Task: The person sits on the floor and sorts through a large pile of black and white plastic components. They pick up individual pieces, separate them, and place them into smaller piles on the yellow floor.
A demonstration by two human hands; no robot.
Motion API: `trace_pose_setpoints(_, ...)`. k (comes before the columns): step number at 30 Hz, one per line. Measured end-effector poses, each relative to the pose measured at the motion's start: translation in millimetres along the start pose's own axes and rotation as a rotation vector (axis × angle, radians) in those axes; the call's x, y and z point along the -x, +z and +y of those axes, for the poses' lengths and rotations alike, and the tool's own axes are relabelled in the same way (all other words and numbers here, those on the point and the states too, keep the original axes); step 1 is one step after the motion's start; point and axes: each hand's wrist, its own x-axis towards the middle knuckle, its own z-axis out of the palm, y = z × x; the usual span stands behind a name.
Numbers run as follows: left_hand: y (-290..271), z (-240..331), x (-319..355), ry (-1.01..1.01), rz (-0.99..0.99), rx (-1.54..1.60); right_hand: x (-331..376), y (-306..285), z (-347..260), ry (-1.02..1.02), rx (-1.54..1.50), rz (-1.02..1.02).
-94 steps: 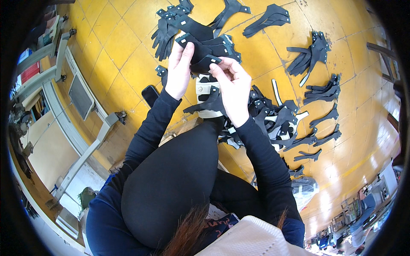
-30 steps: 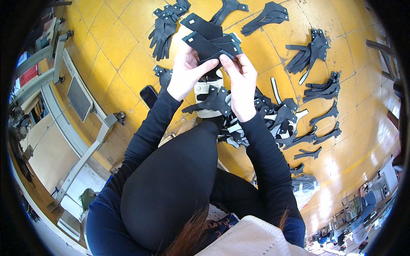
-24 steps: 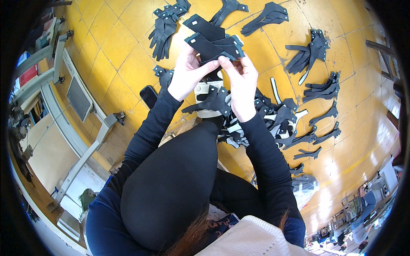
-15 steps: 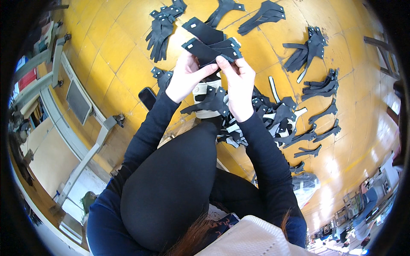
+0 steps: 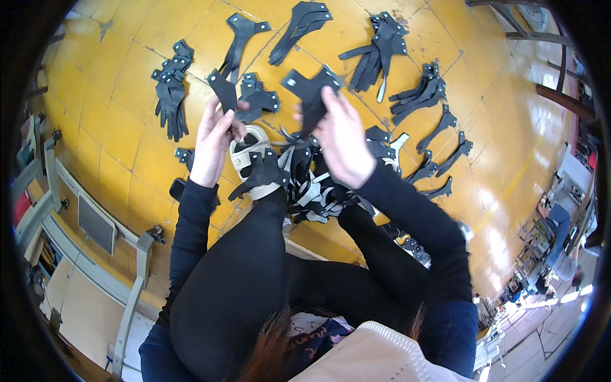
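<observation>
An unsorted heap of black cut pieces lies by the shoe. The left hand pinches one piece; the right hand grips another. Farther across the yellow floor, sorted stacks lie toward its far edge. No labels show.

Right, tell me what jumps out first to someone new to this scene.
The bright yellow tiled floor, strewn with sorted piles of black cut pieces, fills the upper part of the view. At centre the left hand pinches one black piece, and the right hand holds another, wider black piece. Below the hands, a jumbled heap of pieces lies beside a beige sandal.
</observation>
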Motion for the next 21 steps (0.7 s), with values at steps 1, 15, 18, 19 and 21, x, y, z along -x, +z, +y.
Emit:
trace_pose_setpoints(1, -0.9, -2.1, -2.0, -0.045, 0.013, -0.088, 10.9, -14.6, -17.3, 0.064, 0.067, 0.032)
trace_pose_setpoints(15, -8.5, -54.3, -16.3, -0.133, -0.083, -0.466, 195.4, -255.8, 25.2, 0.354, 0.957, 0.174)
trace_pose_setpoints(18, -4.7, -53.3, -14.6, -0.142, -0.074, -0.481, 204.8, -244.2, 64.6, 0.357, 0.249, 0.319)
trace_pose_setpoints(19, -2.9, -47.9, -12.9, -0.156, -0.067, -0.490, 203.4, -254.7, 73.0, 0.316, 0.247, 0.281)
trace_pose_setpoints(21, -7.3, -46.6, -12.3, -0.135, -0.086, -0.518, 200.1, -258.7, 78.5, 0.222, 0.246, 0.255)
